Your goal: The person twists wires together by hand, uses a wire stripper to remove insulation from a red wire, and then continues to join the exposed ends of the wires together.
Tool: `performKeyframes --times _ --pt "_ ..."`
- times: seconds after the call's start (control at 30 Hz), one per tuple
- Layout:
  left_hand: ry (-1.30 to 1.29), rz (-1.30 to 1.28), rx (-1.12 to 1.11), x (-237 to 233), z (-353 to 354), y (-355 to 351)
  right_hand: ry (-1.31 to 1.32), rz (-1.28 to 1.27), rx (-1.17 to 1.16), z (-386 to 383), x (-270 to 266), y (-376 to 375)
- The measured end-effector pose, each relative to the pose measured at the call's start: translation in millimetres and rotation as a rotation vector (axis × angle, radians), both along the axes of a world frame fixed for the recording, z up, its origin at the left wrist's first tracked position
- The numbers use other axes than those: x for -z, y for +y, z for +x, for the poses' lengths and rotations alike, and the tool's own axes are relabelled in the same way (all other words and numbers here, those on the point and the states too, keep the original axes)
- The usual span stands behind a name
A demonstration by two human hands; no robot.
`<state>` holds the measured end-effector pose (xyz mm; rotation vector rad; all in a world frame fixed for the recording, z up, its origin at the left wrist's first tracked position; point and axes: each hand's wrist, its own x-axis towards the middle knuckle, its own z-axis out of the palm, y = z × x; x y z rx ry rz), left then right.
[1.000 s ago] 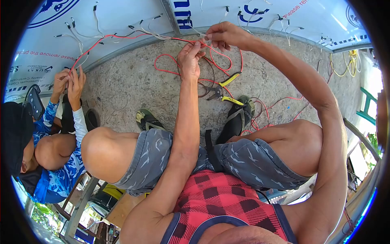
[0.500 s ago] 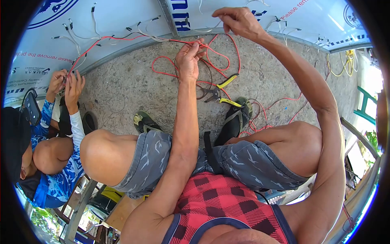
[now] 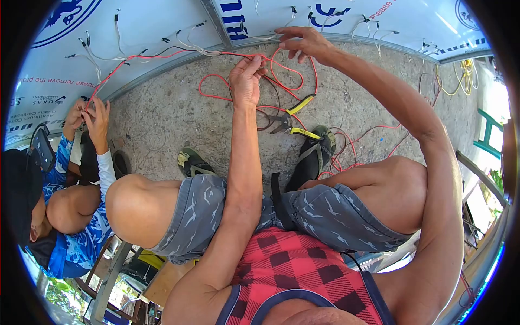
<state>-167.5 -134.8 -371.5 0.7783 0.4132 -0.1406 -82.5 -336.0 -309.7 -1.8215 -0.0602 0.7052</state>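
My left hand [image 3: 248, 78] pinches a red wire [image 3: 233, 53] with a dark wire beside it, low in front of the panel. The red wire runs left along the panel's foot to a co-worker's hands [image 3: 93, 116] and falls in loops to the floor on the right. My right hand [image 3: 304, 44] hovers up and right of my left hand, fingers apart, near thin white wires [image 3: 262, 38] at the panel; I see nothing held in it. Below my left hand, pliers with yellow handles [image 3: 301, 104] lie spread on the concrete.
White panels [image 3: 162, 21] with several dark-tipped white wire ends stand ahead, joined by a metal post [image 3: 216, 21]. The co-worker [image 3: 81, 216] crouches at left. More red wire [image 3: 346, 143] lies tangled beside my foot. Yellow cord [image 3: 465, 78] hangs at far right.
My right hand has come down and left, closer to my left hand, and its fingers have spread. My left hand has shifted slightly left, still pinching the wire.
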Motion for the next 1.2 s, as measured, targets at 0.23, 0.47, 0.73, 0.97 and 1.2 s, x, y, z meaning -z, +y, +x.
performKeyframes --times 0.23,0.47,0.73,0.97,1.2 --pt "-0.043 -0.096 0.022 -1.5 2.4 3.9 0.155 0.155 0.134 -3.7 11.8 16.0" --pt "-0.010 -0.072 -0.009 4.1 3.5 2.1 0.088 0.105 0.053 -0.3 17.4 21.1" --pt "-0.005 0.010 0.009 -2.5 10.4 -4.6 0.119 0.197 0.052 -7.2 5.5 25.7" --pt "-0.007 0.029 0.030 -10.5 11.7 -3.9 0.100 0.124 0.079 -6.8 -2.0 29.4" --pt "-0.024 0.056 0.008 -13.6 13.5 -8.1 0.122 0.144 0.104 -3.0 -9.4 31.0"
